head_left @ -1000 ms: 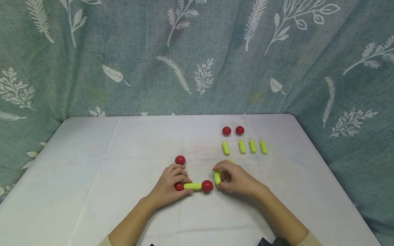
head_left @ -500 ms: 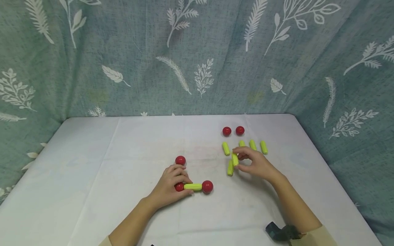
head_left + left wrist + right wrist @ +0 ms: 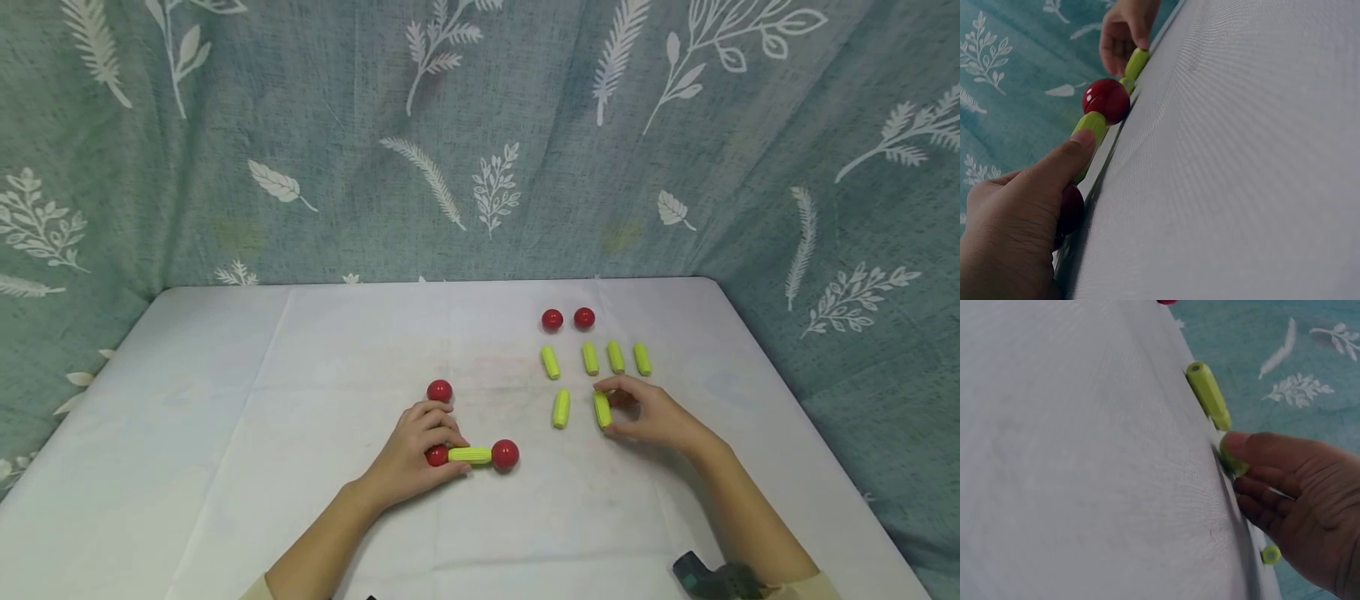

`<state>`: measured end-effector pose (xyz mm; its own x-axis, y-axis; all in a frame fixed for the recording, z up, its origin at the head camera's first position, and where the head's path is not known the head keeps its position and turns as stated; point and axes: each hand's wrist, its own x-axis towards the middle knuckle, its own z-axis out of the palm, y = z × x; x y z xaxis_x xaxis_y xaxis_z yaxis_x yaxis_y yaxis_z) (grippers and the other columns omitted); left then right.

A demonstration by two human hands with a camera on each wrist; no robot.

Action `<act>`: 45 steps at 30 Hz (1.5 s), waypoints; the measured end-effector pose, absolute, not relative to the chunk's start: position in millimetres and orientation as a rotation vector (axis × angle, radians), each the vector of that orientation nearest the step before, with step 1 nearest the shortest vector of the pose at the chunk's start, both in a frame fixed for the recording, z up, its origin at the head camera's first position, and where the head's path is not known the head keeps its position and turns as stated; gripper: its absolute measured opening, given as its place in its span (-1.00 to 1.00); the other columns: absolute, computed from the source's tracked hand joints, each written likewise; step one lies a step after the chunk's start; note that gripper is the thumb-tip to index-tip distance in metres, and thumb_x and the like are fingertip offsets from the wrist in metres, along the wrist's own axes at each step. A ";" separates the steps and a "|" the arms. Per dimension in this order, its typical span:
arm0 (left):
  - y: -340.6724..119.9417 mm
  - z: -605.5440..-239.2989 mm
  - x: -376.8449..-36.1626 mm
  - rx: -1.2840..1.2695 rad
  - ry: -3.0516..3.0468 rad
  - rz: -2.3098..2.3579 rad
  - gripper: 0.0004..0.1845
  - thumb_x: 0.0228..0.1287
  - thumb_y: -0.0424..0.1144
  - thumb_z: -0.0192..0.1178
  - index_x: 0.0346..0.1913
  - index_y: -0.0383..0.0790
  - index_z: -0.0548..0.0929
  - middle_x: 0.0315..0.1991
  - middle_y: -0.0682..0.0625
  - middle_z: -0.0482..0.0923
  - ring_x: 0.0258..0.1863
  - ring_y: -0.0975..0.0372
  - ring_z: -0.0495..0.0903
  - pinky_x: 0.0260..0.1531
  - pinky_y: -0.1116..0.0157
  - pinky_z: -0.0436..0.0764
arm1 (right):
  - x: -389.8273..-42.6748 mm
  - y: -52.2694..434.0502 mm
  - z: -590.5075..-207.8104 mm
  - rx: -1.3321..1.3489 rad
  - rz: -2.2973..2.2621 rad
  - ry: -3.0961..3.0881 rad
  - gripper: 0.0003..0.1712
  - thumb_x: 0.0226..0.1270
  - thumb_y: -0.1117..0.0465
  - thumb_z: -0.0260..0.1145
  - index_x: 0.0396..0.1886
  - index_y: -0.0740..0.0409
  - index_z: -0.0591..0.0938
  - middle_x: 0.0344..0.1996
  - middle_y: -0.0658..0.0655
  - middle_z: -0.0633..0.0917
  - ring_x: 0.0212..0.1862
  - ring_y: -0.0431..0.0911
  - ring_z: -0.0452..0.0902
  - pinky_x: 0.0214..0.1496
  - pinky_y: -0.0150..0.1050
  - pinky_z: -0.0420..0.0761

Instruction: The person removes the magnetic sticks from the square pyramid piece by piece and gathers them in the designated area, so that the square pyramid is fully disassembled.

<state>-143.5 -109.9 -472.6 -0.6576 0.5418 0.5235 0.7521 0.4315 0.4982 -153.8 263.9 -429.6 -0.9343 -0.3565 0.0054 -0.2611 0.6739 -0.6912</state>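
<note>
i saw the right hand (image 3: 651, 414) pinching a green stick (image 3: 602, 410) on the counter (image 3: 225, 433), its long axis pointing away from me. the left hand (image 3: 416, 454), curled, held the red ball (image 3: 437, 455) of the joined piece (image 3: 471, 455), which lay left of that stick.

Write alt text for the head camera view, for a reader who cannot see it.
On a white table, the left hand grips a short chain of two red balls joined by a green rod, while the right hand pinches a loose green rod. Nearby lie five more green rods and three loose red balls, before a leaf-printed curtain.
</note>
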 end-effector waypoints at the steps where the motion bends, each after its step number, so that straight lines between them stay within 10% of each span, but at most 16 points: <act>1: -110.0 -472.8 -143.6 -1.120 -2.403 -1.054 -0.76 -0.13 -0.07 0.50 -0.36 0.00 0.70 -0.26 0.22 0.53 0.13 0.13 0.38 0.15 -0.03 0.29 | -153.6 264.8 -430.5 -0.503 -1.090 2.756 -0.39 0.00 0.26 0.50 0.11 0.14 0.52 -0.04 0.07 0.59 -0.07 -0.07 0.46 0.02 -0.21 0.51; 11: -110.6 -474.1 -145.7 -1.134 -2.377 -1.050 -0.76 -0.12 -0.07 0.50 -0.36 0.00 0.70 -0.26 0.22 0.53 0.12 0.13 0.38 0.14 -0.02 0.28 | -154.1 250.5 -428.1 -0.652 -1.164 2.834 -0.30 -0.10 0.20 0.57 0.12 0.18 0.55 0.05 0.11 0.59 0.10 0.04 0.43 0.13 0.06 0.46; 35: -109.8 -469.2 -141.5 -1.194 -2.434 -1.109 -0.80 -0.02 -0.17 0.40 -0.26 0.04 0.68 -0.10 0.17 0.56 0.17 0.16 0.35 0.18 0.00 0.26 | -157.6 218.7 -431.8 -0.821 -0.990 2.871 -0.45 0.05 0.19 0.46 0.09 0.09 0.56 0.05 0.03 0.59 0.13 -0.05 0.40 0.18 0.03 0.40; 45: -119.3 -468.0 -145.1 -1.051 -2.468 -1.042 -0.84 -0.14 -0.08 0.48 -0.43 0.13 0.72 -0.18 0.16 0.43 -0.07 0.28 0.30 -0.17 0.26 0.44 | -142.6 194.9 -416.4 -1.055 -1.107 2.773 -0.55 0.09 0.20 0.46 0.00 0.16 0.61 -0.04 0.00 0.64 0.05 -0.13 0.45 0.09 -0.17 0.51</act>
<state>-145.1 -119.3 -468.0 -0.7033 0.5210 0.4835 0.7099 0.4804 0.5150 -142.6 194.9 -416.4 -0.7776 -0.5749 0.2548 -0.5923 0.5334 -0.6039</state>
